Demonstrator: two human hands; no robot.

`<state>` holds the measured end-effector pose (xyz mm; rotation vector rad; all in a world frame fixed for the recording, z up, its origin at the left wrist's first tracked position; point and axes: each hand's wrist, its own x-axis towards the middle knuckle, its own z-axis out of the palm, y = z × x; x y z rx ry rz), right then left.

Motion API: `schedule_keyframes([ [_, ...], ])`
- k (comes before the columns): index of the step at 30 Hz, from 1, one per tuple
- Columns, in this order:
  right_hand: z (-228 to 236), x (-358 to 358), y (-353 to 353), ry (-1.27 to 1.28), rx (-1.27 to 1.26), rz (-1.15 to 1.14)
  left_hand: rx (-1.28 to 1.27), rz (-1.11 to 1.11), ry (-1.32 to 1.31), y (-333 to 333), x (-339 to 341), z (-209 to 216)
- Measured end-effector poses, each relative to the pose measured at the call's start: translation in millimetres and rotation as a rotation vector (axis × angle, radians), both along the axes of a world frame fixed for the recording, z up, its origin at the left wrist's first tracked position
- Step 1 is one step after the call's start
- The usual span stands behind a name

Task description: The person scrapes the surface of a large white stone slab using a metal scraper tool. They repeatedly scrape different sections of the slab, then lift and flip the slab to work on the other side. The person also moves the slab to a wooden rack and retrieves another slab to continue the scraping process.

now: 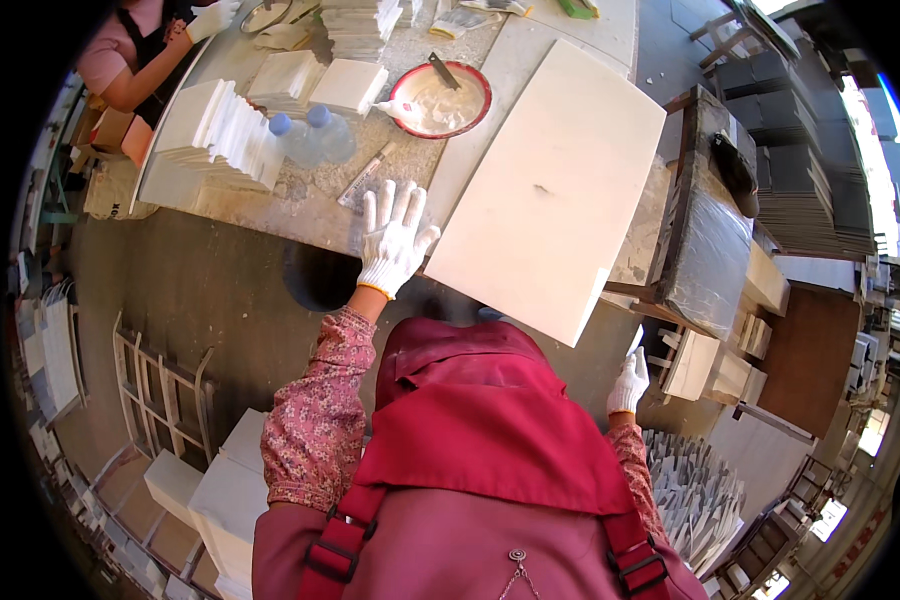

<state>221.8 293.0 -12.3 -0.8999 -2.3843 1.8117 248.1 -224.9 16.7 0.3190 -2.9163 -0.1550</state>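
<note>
pale slab (520, 215) already laid flat, jutting past near edge of worktable (300, 215), grey mark (541, 188) on top, beside wide-spread left hand (395, 240); cannot tell right hand's (627, 385) grip or any work remaining.

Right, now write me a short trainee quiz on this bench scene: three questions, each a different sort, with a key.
1. Multiple choice. On which side of the person's left hand does the big pale slab lie?
A) Left
B) Right
C) Directly behind, toward the apron

2. True or false. The basin is red-rimmed.

3. Fill in the blank. The clear bottles are capped in ____.

Key: 1. B; 2. True; 3. blue.
</note>
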Motion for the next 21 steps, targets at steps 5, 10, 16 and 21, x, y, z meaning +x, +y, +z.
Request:
schedule_keyframes([
  [5,-40,60,48,-0.279,-0.119,-0.218,0.162,-0.195,-0.05,37,6,-18],
  [10,-54,110,36,-0.388,-0.152,-0.284,0.158,-0.102,-0.107,59,42,-8],
  [16,-59,113,21,-0.42,-0.192,-0.225,0.136,-0.119,-0.11,50,8,-1],
  [21,-56,91,14,-0.338,-0.183,-0.148,0.107,-0.122,-0.096,51,-7,-5],
])
